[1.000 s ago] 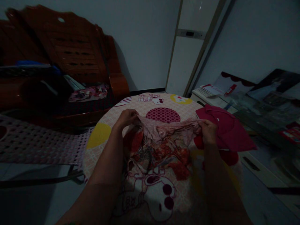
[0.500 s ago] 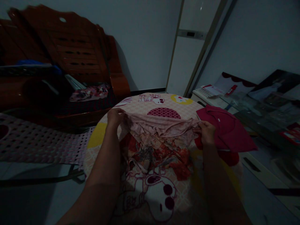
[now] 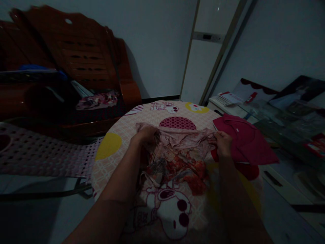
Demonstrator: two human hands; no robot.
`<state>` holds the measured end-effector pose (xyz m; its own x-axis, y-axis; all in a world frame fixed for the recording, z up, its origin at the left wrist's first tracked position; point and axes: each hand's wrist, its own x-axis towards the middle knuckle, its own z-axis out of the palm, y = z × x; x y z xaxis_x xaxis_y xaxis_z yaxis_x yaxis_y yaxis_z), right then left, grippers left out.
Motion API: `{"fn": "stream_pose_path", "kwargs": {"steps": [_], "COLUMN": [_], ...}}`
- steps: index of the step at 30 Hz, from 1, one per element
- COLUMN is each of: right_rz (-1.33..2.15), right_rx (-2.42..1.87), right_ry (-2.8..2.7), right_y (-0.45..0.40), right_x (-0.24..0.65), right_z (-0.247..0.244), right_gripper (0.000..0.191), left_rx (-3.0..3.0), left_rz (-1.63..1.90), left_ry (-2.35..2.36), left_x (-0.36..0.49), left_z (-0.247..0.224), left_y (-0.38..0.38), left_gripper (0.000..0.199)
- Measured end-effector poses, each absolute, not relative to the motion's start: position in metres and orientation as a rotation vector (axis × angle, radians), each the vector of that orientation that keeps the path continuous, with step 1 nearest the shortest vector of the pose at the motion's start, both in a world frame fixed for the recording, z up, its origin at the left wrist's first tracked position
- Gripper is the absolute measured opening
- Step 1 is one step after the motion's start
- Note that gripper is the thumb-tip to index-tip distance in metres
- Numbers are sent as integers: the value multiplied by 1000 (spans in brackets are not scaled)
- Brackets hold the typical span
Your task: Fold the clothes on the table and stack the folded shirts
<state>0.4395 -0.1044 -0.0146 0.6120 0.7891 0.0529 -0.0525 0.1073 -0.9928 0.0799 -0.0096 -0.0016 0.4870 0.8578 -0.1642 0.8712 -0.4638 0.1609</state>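
Observation:
A thin pink garment [image 3: 177, 159] with a red, orange and grey print lies bunched on a round table covered by a patterned cloth [image 3: 175, 217]. My left hand [image 3: 148, 134] is closed on the garment's upper edge, left of its middle, and a small flap of the edge sticks out beyond that hand. At the right end of the same edge, my right hand [image 3: 223, 141] pinches the fabric. Close beside my right hand lies a folded magenta garment [image 3: 247, 140].
To the left are a woven chair [image 3: 50, 152] and a carved wooden bench [image 3: 83, 51] with clothes on its seat. On the right stands a glass-topped cabinet [image 3: 276, 125] with papers and a red item. A tall white unit [image 3: 200, 64] is behind the table.
My left hand has moved right along the garment's upper edge, from its left corner inward, and the left part of the garment is more gathered. My right hand has hardly moved.

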Motion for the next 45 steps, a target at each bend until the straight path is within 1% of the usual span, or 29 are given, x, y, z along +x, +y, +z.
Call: {"fn": "stream_pose_path", "kwargs": {"steps": [3,6,11,14,16,19,21,26,28,30,33,36,40,42,45], "right_rz": [706,713,727,734,735,742,747,749,747,753,760,766,799,820,821], "right_rx": [-1328,-1333,-1352,-1363,-1363,-1361,-1362,-1338,-1330,-1333,-1342,-1338,-1362,-1382,-1397], "right_ry": [-705,-706,-715,-718,-715,-719,-723,-731,-732,-735,-726,-716,-725,-729,-723], "right_y": [-105,-106,-106,-105,-105,-105,-105,-106,-106,-106,-106,-107,-110,-108,-99], "right_x": [439,440,442,443,443,442,442,442,442,443,443,444,445,445,445], "right_z": [-15,-15,-17,-18,-18,-19,-19,-20,-20,-20,-20,-20,-19,-17,-10], "right_gripper": [14,16,18,19,20,21,21,21,20,19,18,18,19,19,17], "left_rx": [2532,2431,2250,2160,2147,2148,2174,2340,2384,2431,2495,2493,2334,2196,1888], "left_rz": [-73,27,249,371,397,287,170,-58,-110,-136,-119,-5,197,392,828], "left_ry": [1643,1708,1613,1514,1421,1321,1286,1358,1370,1402,1485,1563,1635,1772,1862], "left_x": [90,86,59,44,40,47,56,75,79,82,85,80,61,49,38], "left_z": [-5,-7,-2,4,8,8,5,-1,-1,-1,-4,-6,3,12,28], "left_y": [-12,-10,0,0,-2,-5,-6,-9,-12,-16,-17,-14,-9,-6,0], "left_gripper": [39,38,30,29,26,21,22,36,43,47,40,38,37,33,25]}}
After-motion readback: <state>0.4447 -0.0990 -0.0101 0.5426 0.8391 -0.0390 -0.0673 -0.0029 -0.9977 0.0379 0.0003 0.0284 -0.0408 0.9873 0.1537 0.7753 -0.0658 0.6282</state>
